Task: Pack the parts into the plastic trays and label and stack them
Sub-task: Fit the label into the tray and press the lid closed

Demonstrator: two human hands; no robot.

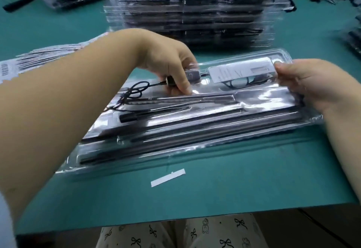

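Both hands grip the tray (cable loose).

Green table carries a clear tray, tray stacks, leaflets, a white strip

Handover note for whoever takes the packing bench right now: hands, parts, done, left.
Left hand: fingers curled on the black cable plug at the far row of the clear tray.
Right hand: grips the tray's right end, thumb by the white paper slip.
Done: long black parts sit in the tray's channels; finished trays are in the stack behind.
Left: seat the cable, which still loops over the tray's left side, then label the tray and stack it. White strip lies loose on the green mat.
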